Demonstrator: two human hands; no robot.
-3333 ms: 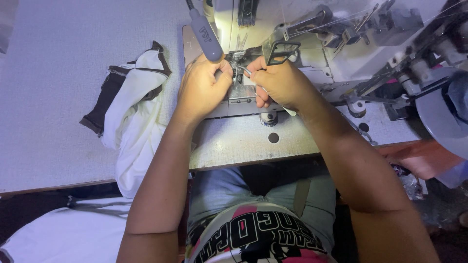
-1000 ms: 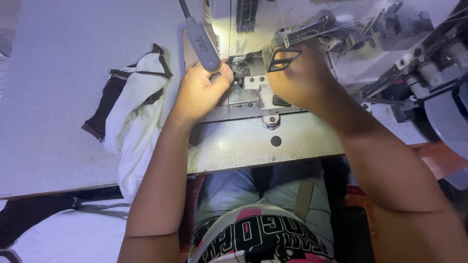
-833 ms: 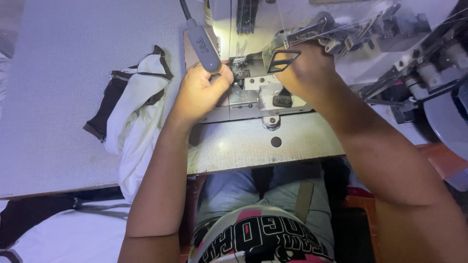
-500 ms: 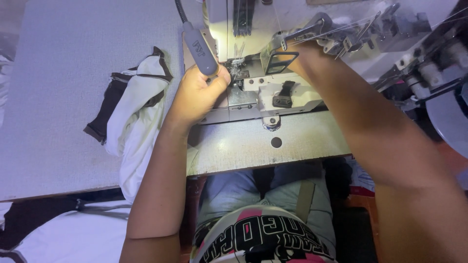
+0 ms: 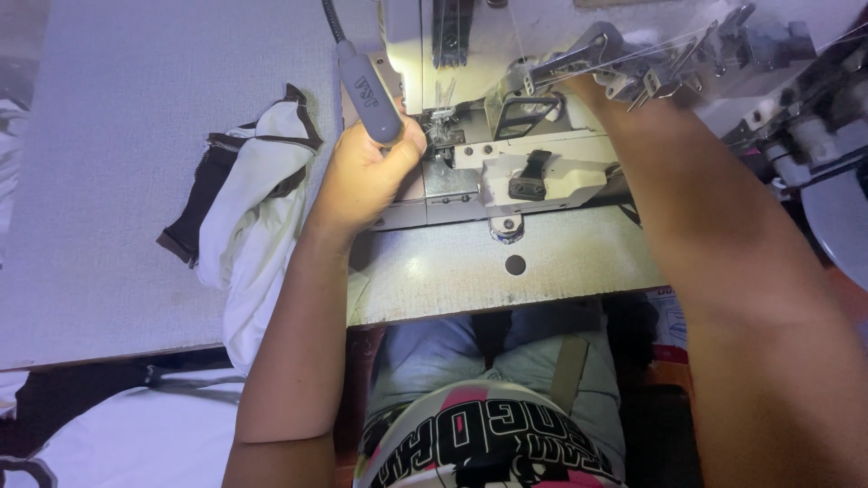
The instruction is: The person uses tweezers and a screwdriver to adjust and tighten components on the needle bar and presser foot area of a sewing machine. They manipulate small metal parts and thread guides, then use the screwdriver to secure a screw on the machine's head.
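1. Head view: we see the left hand (image 5: 366, 176) curled at the needle area of the sewing machine (image 5: 506, 136), fingertips bunched just beside the presser foot (image 5: 440, 136); whether they pinch thread or a scrap of cloth we cannot tell.
2. Right hand: hidden behind the thread guides (image 5: 633, 68) at far right; only the forearm (image 5: 714, 235) shows, so we cannot tell its state.
3. Lamp (image 5: 366, 90): grey, smooth plastic head on a black gooseneck, touching the top of the left hand. We judge it stiff, light, bendable at the neck.
4. Garment (image 5: 258, 217): white fabric with black trim, heaped on the table (image 5: 117, 136) left of the left forearm and hanging over the near edge. We judge it soft, limp, light, easy to snag; best gripped at the trimmed edge or a fold.
5. Machine: hard painted metal, off-white, with a flat bed plate (image 5: 506, 262) that looks speckled and matte.
6. Table surface: pale, finely textured, flat.
7. Needle zone: small, sharp, fiddly parts; we judge fingers need care there.
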